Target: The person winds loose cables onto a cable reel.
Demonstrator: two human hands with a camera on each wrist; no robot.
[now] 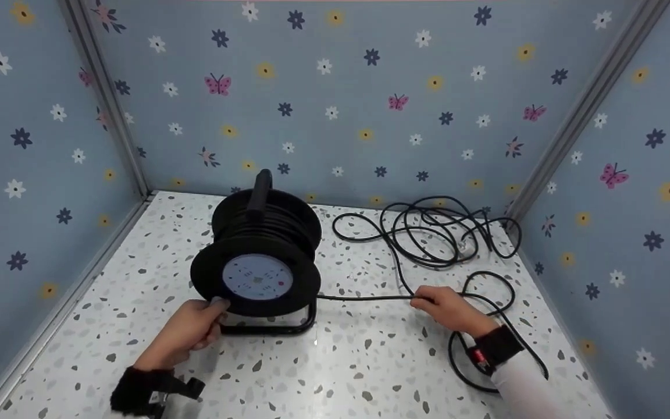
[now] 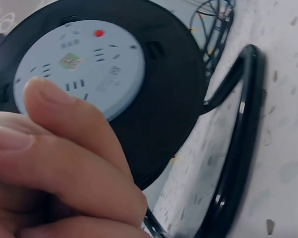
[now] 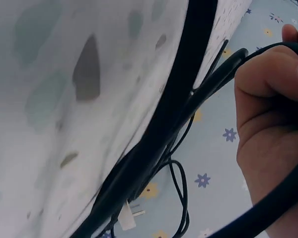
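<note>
Nearest me, a black strap circles my left wrist and another my right, above a white sleeve. My left grip is curled and pinches the black cable reel at the lower left edge of its front disc; my fingers hide exactly which part. My right grip pinches the black cable, which runs nearly straight from the reel, just above the speckled white tabletop. The reel stands left of centre on a tubular frame, a round pale plate with slots and a red dot facing me, cable wound behind it and a black handle on top. Loops of cable lie beside my right wrist. Farther off, at back right, loose coils spread near a white plug. Beyond stands a blue flowered wall.
</note>
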